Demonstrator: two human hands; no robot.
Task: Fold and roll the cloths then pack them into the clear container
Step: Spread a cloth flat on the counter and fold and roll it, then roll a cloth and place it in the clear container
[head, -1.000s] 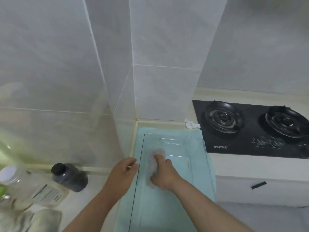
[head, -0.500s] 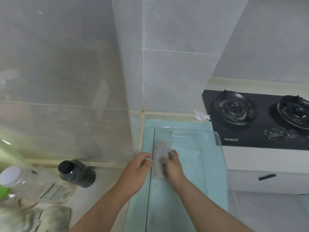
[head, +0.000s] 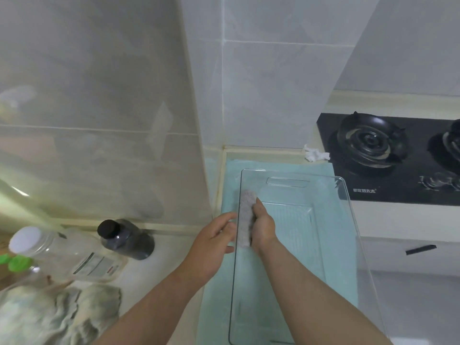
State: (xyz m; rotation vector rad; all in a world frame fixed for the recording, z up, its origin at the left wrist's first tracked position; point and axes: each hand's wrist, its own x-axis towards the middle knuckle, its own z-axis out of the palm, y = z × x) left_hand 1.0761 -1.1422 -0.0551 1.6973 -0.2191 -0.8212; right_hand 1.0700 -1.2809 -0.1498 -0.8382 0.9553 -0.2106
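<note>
A clear container (head: 348, 220) lies on a light teal cloth (head: 214, 282) on the counter. Inside it, against the left wall, stands a rolled grey cloth (head: 245, 215). My right hand (head: 263, 225) is inside the container, fingers curled round the roll's right side. My left hand (head: 214, 235) is outside the left wall, its relaxed fingers touching the wall beside the roll. More crumpled cloths (head: 49, 317) lie at the lower left.
A dark jar with a black lid (head: 127, 239) and a clear jar with a white lid (head: 57, 252) lie left of the container. Green caps (head: 12, 261) show at the far left. A black gas hob (head: 398, 155) sits at right, a white paper scrap (head: 316, 154) beside it.
The view has shifted left, so the container sits further right in the picture. My right hand has pushed the grey roll closer against the left wall; my left hand stays at that wall.
</note>
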